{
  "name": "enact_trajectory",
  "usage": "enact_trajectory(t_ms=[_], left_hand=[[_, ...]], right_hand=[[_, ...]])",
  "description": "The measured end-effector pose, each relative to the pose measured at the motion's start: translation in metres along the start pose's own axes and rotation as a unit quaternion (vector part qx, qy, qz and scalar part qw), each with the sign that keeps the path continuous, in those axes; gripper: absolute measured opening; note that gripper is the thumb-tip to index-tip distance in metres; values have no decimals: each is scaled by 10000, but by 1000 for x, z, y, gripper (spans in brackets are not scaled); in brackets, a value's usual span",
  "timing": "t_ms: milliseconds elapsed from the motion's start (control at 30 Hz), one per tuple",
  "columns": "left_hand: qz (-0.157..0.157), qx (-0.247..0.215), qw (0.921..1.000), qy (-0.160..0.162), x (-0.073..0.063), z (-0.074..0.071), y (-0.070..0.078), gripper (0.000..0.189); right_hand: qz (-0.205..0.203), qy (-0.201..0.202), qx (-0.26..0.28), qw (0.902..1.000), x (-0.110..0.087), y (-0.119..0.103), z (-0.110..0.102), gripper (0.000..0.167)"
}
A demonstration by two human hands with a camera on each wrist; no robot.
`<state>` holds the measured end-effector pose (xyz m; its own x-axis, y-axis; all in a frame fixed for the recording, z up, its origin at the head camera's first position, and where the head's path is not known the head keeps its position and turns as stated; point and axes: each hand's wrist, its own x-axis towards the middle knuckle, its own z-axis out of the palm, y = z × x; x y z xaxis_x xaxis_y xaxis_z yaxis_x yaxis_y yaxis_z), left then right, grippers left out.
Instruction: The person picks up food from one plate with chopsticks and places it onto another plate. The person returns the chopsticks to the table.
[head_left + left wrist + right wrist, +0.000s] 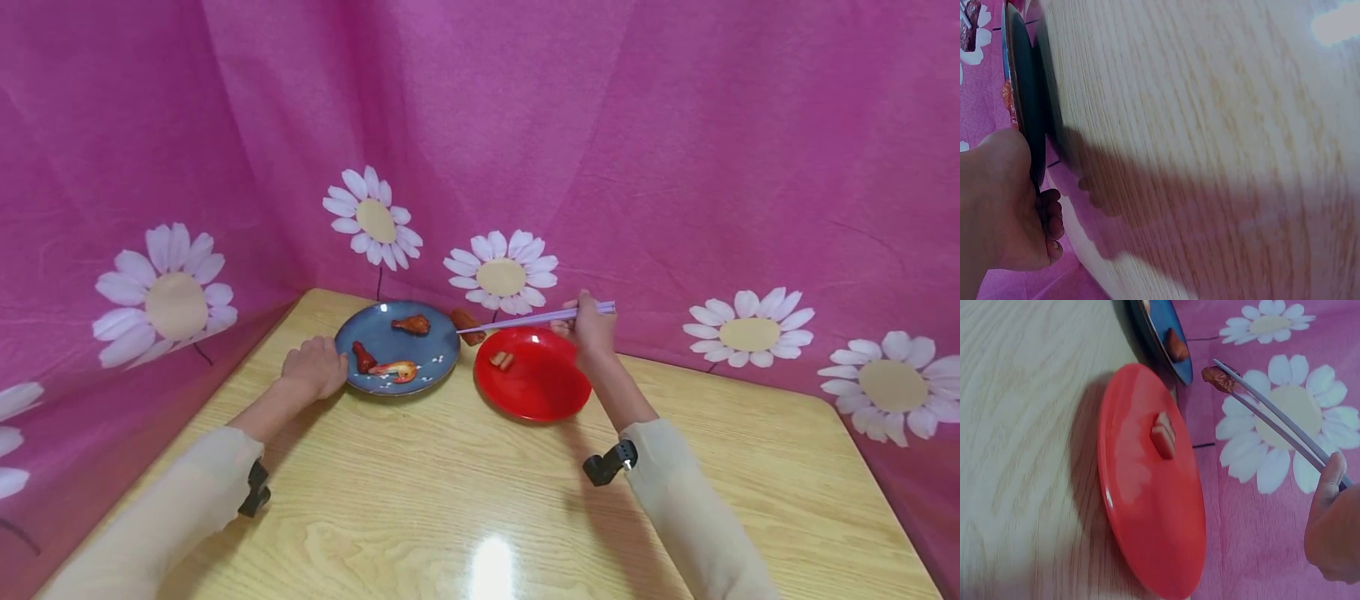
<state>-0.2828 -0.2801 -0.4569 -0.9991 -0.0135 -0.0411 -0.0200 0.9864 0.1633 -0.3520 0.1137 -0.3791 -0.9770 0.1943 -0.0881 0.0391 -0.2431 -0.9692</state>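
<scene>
1. Broadly, pink daisy cloth (600, 167) rises behind and beside everything; a wide swing of the chopsticks might brush it.
2. Next, the wood-grain desk (420, 483) bears two plates with a gap between; food dropped there would probably land on wood or roll off the far edge.
3. The blue plate (375, 329) has its left edge in the left grip (315, 368), thumb above, fingers curled beneath. A tug or lift there could tilt it and set the food sliding.
4. The red plate (543, 387) sits just right of it, under the right forearm; a low elbow could knock its rim.
5. The right grip (592, 332) is closed round the chopsticks (532, 319) towards their back end. If the thumb slackened, the tips would likely part.
6. Two drumsticks (412, 325) lie apart on the blue plate, easily nudged by a jolt.
7. The piece of meat (1216, 379) hangs between the chopstick tips, beyond the plates' gap. Slim tips cover little of it, so it may twist or slip.
8. A shrimp (403, 372) touches or nearly touches the nearer drumstick.
9. Small tan pieces (1163, 442) rest on the red plate's left part; meat falling there could scatter them.
</scene>
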Motion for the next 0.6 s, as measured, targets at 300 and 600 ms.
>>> enact_trajectory(t_ms=[300, 600], left_hand=[[37, 31, 10000, -37, 1, 2, -2, 46], [27, 47, 10000, -58, 1, 3, -2, 45]], right_hand=[[-174, 303, 107, 9993, 6, -5, -28, 40], [-93, 535, 285, 9981, 15, -3, -52, 42]])
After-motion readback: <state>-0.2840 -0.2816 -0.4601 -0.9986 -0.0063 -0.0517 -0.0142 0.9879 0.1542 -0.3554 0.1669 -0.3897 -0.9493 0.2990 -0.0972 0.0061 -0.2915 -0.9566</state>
